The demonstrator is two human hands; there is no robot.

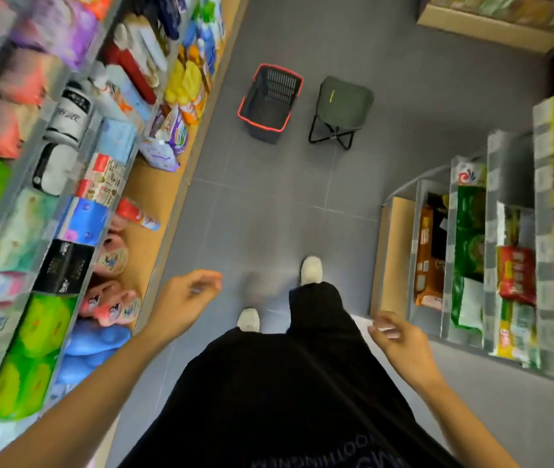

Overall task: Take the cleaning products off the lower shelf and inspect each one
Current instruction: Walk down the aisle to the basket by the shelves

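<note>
Pink bottles (117, 309) lie on the lower wooden shelf (149, 244), left of the aisle. Left hand (184, 295) and right hand (400, 342) hover apart, fingers loosely curled, holding nothing.

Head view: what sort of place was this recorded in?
Most likely a small shop aisle: stocked shelves of packaged goods on the left, snack shelves on the right, and a red-rimmed shopping basket standing on the grey floor.
</note>
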